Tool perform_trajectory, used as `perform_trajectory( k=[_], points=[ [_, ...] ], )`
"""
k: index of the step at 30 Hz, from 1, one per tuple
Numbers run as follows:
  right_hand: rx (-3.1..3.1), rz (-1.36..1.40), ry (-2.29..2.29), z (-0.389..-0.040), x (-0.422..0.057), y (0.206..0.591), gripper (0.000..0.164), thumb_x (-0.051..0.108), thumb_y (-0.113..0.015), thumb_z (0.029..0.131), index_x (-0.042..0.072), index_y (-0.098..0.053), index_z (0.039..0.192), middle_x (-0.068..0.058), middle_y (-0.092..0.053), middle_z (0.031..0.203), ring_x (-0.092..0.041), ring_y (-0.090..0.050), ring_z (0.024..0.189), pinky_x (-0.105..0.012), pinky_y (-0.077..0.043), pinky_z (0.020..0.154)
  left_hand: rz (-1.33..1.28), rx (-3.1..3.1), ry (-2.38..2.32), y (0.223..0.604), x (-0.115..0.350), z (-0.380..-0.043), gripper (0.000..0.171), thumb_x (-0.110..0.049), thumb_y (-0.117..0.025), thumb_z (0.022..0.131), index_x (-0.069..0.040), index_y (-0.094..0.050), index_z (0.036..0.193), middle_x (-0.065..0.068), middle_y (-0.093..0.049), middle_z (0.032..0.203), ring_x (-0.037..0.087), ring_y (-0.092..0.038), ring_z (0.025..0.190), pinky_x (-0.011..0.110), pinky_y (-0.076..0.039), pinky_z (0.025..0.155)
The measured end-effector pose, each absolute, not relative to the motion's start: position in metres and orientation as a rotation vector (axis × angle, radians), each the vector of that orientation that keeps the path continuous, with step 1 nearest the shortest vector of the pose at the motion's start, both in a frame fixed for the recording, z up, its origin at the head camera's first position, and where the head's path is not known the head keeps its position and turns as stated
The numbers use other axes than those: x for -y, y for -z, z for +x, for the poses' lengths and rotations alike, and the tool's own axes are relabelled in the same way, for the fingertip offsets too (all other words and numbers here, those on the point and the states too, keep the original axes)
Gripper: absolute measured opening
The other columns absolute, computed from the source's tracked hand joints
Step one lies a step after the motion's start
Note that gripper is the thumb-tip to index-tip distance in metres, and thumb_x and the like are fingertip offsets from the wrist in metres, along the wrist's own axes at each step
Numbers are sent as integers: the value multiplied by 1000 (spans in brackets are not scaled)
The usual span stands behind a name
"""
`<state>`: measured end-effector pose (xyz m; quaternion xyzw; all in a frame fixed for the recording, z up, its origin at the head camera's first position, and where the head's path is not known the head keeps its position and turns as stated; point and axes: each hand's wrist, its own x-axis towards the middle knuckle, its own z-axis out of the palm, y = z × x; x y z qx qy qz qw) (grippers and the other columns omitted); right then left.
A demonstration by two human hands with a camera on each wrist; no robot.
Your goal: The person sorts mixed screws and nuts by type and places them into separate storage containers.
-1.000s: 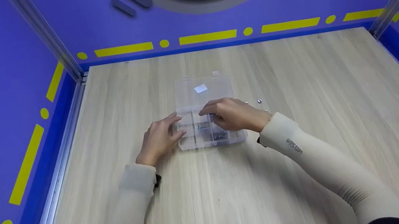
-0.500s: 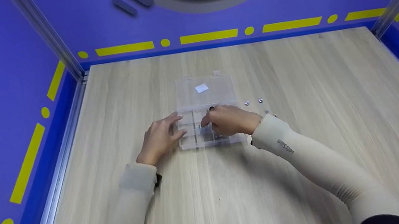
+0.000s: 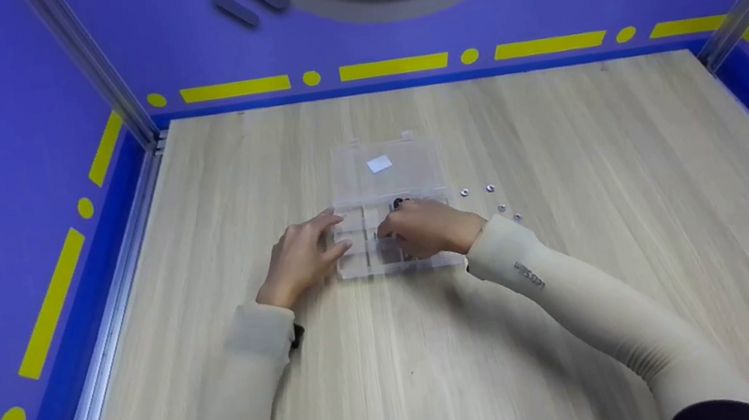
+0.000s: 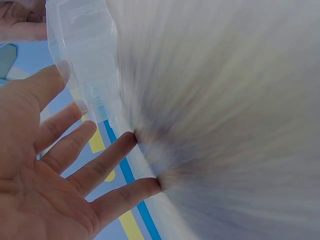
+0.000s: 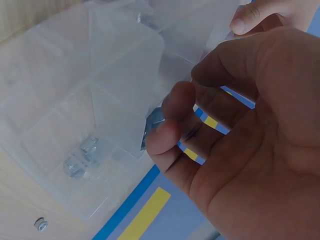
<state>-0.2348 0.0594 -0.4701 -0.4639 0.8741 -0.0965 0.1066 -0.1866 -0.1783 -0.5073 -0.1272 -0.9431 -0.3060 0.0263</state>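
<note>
A clear plastic compartment box (image 3: 364, 272) lies on the table with its lid (image 3: 405, 167) folded back. My left hand (image 3: 299, 257) is at the box's left side, fingers extended; in the left wrist view its thumb and nearest fingertips (image 4: 60, 72) meet the clear wall. Above the right compartments, my right hand (image 3: 430, 223) reaches down with bent fingers. In the right wrist view its thumb and fingertips (image 5: 167, 137) are close together; whether they pinch anything is unclear. Small shiny metal pieces (image 5: 82, 155) lie in one compartment. A dark round piece (image 3: 397, 202) shows beyond my knuckles.
Several small metal nuts (image 3: 490, 188) lie loose on the wooden table (image 3: 615, 238), right of the box. A white label (image 3: 379, 163) is on the lid. Blue panels (image 3: 538, 7) stand behind and at both sides.
My right hand has shifted slightly down and left over the box, its fingers more bent. The loose nuts and the dark round piece now show fully. My left hand stays in place.
</note>
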Motion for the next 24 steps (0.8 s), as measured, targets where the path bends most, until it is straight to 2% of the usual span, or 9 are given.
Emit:
perform_trajectory(
  k=[7,11,19,24],
  points=[
    [-2584,-1347,273,-234,-58,470,13,-4,-64,94,4,-75,93,-1,-61,76,-18,-46,65,-38,-43,61,-388,2921,948,507,178,-186,47,-32,-75,96,-10,-67,137,9,-55,150,31,-54,136,49,-44,111],
    [-2588,-1357,275,-234,-58,470,13,-4,-65,94,4,-74,92,-4,-64,78,-18,-45,65,-39,-44,61,-388,2924,949,506,178,-186,48,-32,-75,96,-11,-67,137,9,-55,151,31,-53,136,49,-44,111],
    [-2584,-1351,281,-234,-58,471,13,-5,-64,93,4,-71,86,3,-50,71,-16,-42,63,-33,-34,56,-395,2909,952,508,178,-186,47,-32,-75,96,-11,-67,137,9,-55,150,31,-54,136,49,-45,111],
    [-2582,-1358,287,-235,-58,472,14,-6,-64,93,3,-70,84,4,-47,70,-16,-41,63,-33,-33,56,-394,2904,945,509,178,-186,46,-32,-76,96,-11,-68,136,9,-56,149,31,-55,135,49,-46,109]
  ],
)
